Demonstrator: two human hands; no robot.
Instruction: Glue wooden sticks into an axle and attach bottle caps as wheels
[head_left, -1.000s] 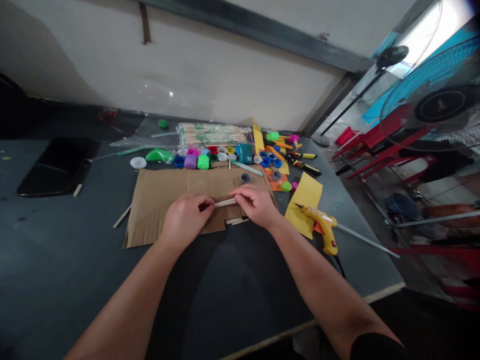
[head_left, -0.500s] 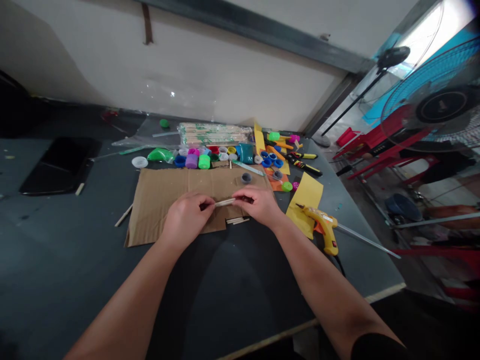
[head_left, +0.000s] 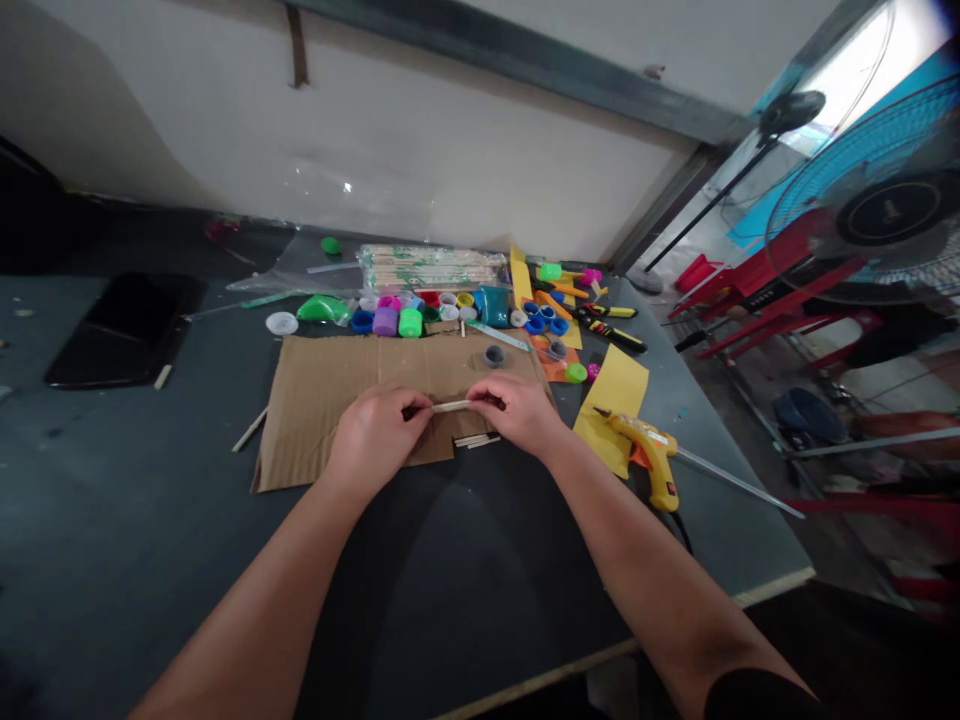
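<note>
My left hand (head_left: 377,428) and my right hand (head_left: 519,412) pinch the two ends of short, pale wooden sticks (head_left: 450,406), held level just above the cardboard sheet (head_left: 307,405). Whether it is one stick or two pressed side by side is hard to make out at this size. Several more cut stick pieces (head_left: 476,441) lie by a notch in the cardboard's near edge, close to my right wrist. Behind my right hand, a small dark cup (head_left: 494,356) rests on the cardboard.
A yellow glue gun (head_left: 651,455) lies at right on yellow paper (head_left: 616,385). Along the back are a bag of wooden sticks (head_left: 431,268), colourful paint pots (head_left: 385,320), and a yellow-black cutter (head_left: 611,330). A black phone (head_left: 120,330) lies at left; the table edge (head_left: 750,590) runs near right.
Both hands keep their pinch on the sticks, which look slightly rotated and closer together. The whole view has shifted a few pixels; nothing else has visibly moved.
</note>
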